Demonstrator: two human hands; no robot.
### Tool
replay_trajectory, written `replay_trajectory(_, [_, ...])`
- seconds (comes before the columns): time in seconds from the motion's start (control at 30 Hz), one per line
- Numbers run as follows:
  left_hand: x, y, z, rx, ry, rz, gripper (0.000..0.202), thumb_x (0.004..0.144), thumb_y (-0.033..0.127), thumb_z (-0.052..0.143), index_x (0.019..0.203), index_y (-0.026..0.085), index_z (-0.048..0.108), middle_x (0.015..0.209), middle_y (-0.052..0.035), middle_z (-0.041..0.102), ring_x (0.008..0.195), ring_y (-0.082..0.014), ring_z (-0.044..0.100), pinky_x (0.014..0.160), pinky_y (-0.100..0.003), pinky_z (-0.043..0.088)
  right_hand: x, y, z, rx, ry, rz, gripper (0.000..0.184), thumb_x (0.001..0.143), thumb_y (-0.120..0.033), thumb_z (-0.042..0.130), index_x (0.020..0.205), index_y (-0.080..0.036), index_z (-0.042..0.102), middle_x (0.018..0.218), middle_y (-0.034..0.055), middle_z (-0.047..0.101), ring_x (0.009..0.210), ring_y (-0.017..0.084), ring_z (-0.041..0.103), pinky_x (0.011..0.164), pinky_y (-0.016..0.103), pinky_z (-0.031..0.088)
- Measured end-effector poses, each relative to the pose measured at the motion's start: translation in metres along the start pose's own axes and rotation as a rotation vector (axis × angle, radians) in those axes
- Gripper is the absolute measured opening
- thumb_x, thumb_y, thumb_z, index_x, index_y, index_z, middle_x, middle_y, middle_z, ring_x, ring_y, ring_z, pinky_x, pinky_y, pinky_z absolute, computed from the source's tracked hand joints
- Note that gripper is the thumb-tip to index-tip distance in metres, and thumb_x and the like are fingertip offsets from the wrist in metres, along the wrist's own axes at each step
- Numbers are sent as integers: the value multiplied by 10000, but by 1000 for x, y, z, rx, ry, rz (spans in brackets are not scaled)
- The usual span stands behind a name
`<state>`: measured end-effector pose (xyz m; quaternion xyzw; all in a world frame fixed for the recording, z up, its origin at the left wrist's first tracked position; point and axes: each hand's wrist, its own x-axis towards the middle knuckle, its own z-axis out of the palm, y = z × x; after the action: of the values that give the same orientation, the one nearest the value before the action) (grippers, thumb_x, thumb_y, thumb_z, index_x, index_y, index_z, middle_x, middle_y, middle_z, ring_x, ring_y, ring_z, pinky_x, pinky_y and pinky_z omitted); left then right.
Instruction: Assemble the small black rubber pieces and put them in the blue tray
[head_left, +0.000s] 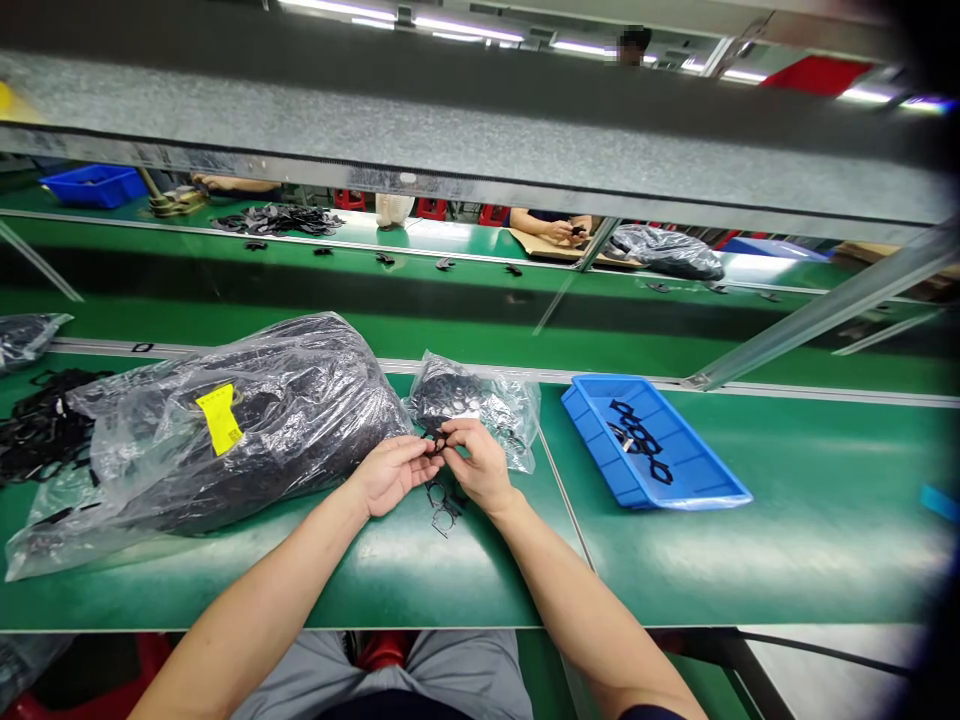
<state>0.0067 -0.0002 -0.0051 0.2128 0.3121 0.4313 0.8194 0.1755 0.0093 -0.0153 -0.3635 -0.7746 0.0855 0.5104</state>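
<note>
Black part pinched btwn both hands.

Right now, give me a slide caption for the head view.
Both hands, left hand and right hand, pinch a small black part beside a blue tray.

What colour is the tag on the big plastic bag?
Yellow: the tag on the big plastic bag, head view.

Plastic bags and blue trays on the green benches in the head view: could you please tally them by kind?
Clear plastic bags of black parts: 4 (large bag with yellow label, small bag, bag at left edge, bag on far bench)
Blue plastic trays: 2 (near tray, far bin)
Total: 6
</note>
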Motion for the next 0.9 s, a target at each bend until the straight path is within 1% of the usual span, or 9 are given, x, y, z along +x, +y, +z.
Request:
replay_trajectory(0.13, [3,-1,-1,180,85,110,171,726,238,749,803,89,713,787,-79,687,748,-145,655,712,-241,516,0,1,2,117,-54,106,143,824,-114,530,881,-221,606,1028,80,650,969,197,622,793,354,536])
replay_trajectory(0.2, [5,-2,-4,331,142,228,208,734,297,739,815,106,720,791,-65,681,745,-145,639,714,-252,507,-1,3,3,191,-53,208,143,848,-160,526,929,-220,627,1042,82,647,959,201,623,757,340,541])
replay_trajectory(0.27, [6,-3,-6,526,180,366,226,755,339,709,821,123,726,819,-55,667,747,-148,618,715,-267,502,-1,5,3,251,-19,353,136,876,-238,526,940,-219,644,988,73,647,850,188,633,679,313,542])
replay_trajectory(0.37, [6,-4,-9,799,172,519,223,801,357,648,800,148,726,858,-55,640,768,-160,594,721,-288,497,-1,7,2,326,-14,543,208,879,-360,554,990,-218,657,861,44,647,643,151,600,572,282,512])
replay_trajectory(0.5, [4,-5,-9,1004,99,617,200,833,304,598,744,162,708,858,-64,640,840,-181,597,796,-310,479,1,5,3,372,-118,551,217,801,-382,660,929,-211,696,800,33,657,677,163,600,622,288,496])
replay_trajectory(0.6, [5,-7,-10,960,74,620,152,815,285,619,805,160,705,897,-71,641,875,-187,613,827,-325,487,3,5,4,484,-102,649,197,767,-397,692,809,-205,684,663,3,623,586,142,564,541,262,461])
replay_trajectory(0.7, [8,-11,-13,824,73,585,180,794,289,642,904,160,703,958,-77,640,874,-194,647,811,-338,516,7,4,3,698,25,830,242,733,-422,719,783,-203,628,609,-24,596,470,101,495,431,220,394])
replay_trajectory(0.77, [9,-13,-14,747,86,550,197,791,292,638,920,155,697,960,-75,645,845,-195,670,789,-341,530,10,4,2,817,100,893,276,694,-413,751,774,-203,591,646,-19,623,462,89,494,413,205,382])
replay_trajectory(0.9, [8,-11,-9,658,148,489,173,767,269,655,881,141,675,859,-59,672,796,-189,687,746,-317,541,12,1,-2,882,61,913,290,656,-379,778,747,-195,573,662,-8,635,500,102,532,437,209,400])
